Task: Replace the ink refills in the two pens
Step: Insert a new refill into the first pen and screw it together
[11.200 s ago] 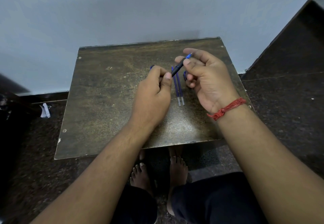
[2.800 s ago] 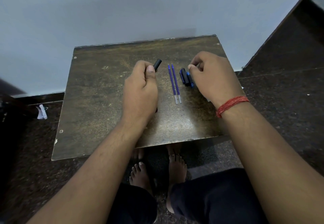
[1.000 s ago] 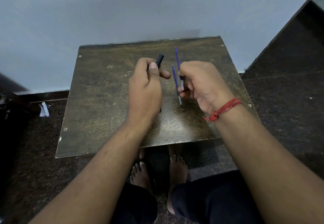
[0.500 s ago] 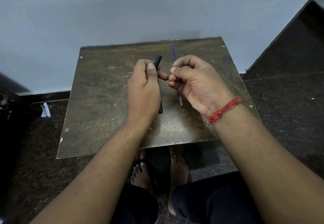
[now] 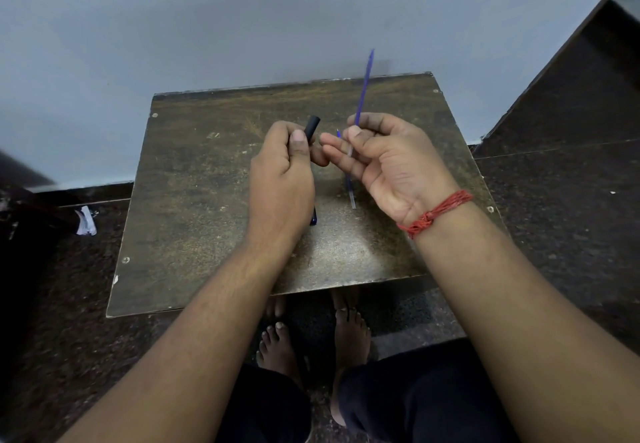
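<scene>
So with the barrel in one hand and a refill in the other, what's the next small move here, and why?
Probably bring the blue refill down and feed its lower end into the open top of the black pen barrel. The left hand grips the barrel with its open end up, the right hand pinches the refill just beside it, and a second refill lies on the table.

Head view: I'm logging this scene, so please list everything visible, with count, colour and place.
Barrel: one, black, in left hand, open end up.
Held refill: one, blue, pinched in right hand, pointing up.
Spare refill: one, blue with clear end, lying on table under right hand.
Table: one, worn brown, against wall.
Paper scrap: one, white, on floor at left.
Wrist thread: one, red, right wrist.
Left hand: grips barrel.
Right hand: pinches held refill.
Feet: two, bare, under table.
</scene>
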